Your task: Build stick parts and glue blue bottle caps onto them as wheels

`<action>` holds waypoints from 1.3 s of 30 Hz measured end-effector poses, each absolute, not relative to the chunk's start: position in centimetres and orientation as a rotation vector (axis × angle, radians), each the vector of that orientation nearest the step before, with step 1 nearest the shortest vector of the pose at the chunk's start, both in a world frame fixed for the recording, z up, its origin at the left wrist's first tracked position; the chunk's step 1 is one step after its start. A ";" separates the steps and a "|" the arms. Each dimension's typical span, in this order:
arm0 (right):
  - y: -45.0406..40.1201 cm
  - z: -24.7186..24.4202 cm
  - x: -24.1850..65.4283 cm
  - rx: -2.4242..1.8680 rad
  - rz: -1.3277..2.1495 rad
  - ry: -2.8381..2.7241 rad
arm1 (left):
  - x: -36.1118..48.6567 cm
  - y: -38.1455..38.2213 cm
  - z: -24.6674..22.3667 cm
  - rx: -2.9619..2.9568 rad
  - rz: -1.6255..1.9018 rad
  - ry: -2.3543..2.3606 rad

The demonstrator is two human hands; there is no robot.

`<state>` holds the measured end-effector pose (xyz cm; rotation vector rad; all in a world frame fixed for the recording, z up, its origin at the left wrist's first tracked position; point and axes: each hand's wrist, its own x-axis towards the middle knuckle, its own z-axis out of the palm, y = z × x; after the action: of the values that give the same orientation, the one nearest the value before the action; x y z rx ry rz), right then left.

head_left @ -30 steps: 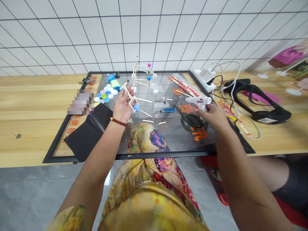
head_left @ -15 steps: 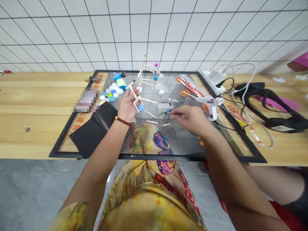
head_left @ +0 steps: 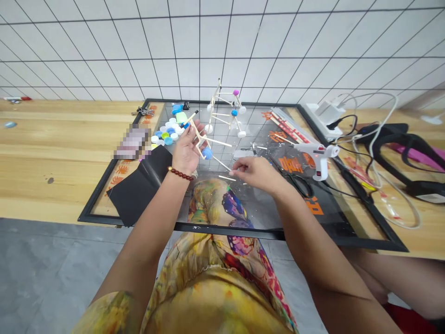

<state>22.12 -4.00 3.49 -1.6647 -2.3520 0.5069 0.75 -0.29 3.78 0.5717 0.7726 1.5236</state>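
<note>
My left hand (head_left: 189, 148) is closed on a stick frame (head_left: 200, 139) of thin pale wooden sticks joined together, with a round blue piece (head_left: 207, 153) on it. One dark-tipped stick rises past the fingers, while others point right. At the lower right end of the frame, the thumb and fingertips of my right hand (head_left: 252, 172) pinch the tip of a thin stick (head_left: 221, 163). Just below lies a loose stick (head_left: 227, 178) on the glass. Behind my hands stands another stick structure (head_left: 222, 116) with white, blue and pink round pieces.
Bottle caps (head_left: 168, 134) cluster left of my left hand, behind a black sheet (head_left: 139, 185). To the right are black-handled scissors (head_left: 304, 186), a white glue gun (head_left: 320, 157), a power strip (head_left: 328, 125), cables and a black headset-like frame (head_left: 399, 153). A black-edged glass panel (head_left: 236, 232) covers the table.
My right hand has moved left and slightly down to the end of the stick frame, uncovering the scissors. My left hand keeps its hold. The view has shifted a little.
</note>
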 end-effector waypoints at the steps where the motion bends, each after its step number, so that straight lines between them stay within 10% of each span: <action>1: -3.7 3.3 22.0 -1.678 0.476 -2.311 | 0.8 -0.3 3.8 0.572 1.525 0.769; 39: -2.4 3.2 22.4 -1.002 1.222 -1.062 | 2.5 -1.3 2.7 0.736 1.362 0.794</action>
<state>22.38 -2.36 3.17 -1.0021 -1.0624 1.2221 2.53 -1.27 2.75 0.7359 0.7944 1.3620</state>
